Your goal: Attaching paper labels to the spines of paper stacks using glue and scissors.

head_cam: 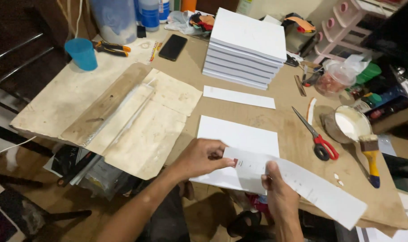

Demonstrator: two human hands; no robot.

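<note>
A stack of boards [246, 45] is sitting behind a paper sheet [240, 134] on the surface [284, 121], scissors [316, 134] lying right of it.

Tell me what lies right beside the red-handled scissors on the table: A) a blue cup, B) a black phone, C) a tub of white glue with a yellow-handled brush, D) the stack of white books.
C: the scissors lie just left of the glue tub, with the brush propped at its rim.
</note>
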